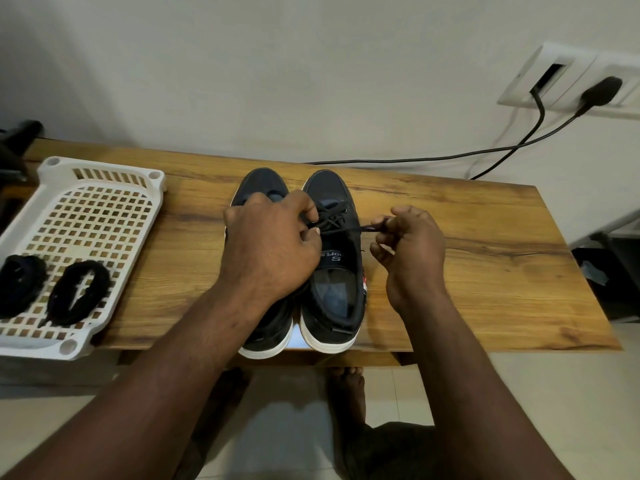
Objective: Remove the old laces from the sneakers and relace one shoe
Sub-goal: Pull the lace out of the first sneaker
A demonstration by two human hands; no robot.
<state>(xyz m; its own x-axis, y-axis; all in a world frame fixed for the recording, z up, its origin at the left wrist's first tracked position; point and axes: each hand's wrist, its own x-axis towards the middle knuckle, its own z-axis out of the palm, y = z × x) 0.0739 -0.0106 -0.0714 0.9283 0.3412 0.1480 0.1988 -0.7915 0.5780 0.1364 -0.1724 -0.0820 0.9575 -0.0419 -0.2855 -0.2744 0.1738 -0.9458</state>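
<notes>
A: While the right-hand sneaker [334, 268] stands on the bench [485, 244] beside the other sneaker [263, 183], why is the lace [346, 230] drawn sideways?

B: To hold it taut, I think. The right hand [412, 244] pinches its end in a narrow grip; the left hand [270, 251] pinches it nearer the shoe. Coiled laces [20, 282] lie in the tray [100, 164].

A bare left forearm [180, 358] and a bare right forearm [460, 368] reach forward from the bottom edge, angled slightly toward each other. The left hand [273, 247] is seen from the back, knuckles raised and fingers curled under, with its thumb and fingertips pinching a dark lace [349, 231]. The right hand [414, 252] is near it but not touching, palm turned inward and wrist bent, pinching the lace's taut end between thumb and forefinger while the other fingers curl loosely.
</notes>
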